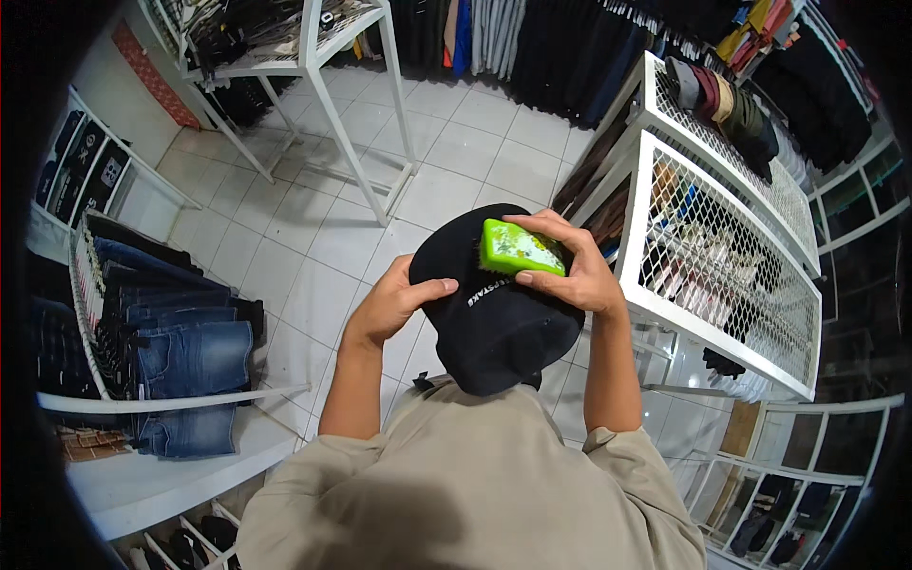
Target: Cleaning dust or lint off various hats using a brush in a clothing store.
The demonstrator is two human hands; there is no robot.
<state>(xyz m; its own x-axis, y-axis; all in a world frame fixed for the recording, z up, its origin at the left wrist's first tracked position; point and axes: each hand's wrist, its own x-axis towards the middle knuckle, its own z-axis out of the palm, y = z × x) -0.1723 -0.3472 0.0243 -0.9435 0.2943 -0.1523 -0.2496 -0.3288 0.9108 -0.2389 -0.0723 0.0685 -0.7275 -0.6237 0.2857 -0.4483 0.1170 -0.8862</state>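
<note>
A black cap (pixel 508 332) with small white lettering on its front is held up before my chest, its brim (pixel 439 249) toward the upper left. My left hand (pixel 391 296) grips the brim's left side, thumb on top and the other fingers out of sight beneath. In my right hand (pixel 581 264) is a green brush (pixel 518 249) with a patterned top, pinched between thumb and fingers. Its dark bristles rest against the cap where brim and crown meet, just above the lettering.
Folded jeans (pixel 195 351) hang on a white rack at the left. A white mesh-topped stand (pixel 731 275) with clothes inside is close on the right. Another white table frame (pixel 342 114) stands ahead on the tiled floor (pixel 446 142). Trousers (pixel 560 57) hang along the far side.
</note>
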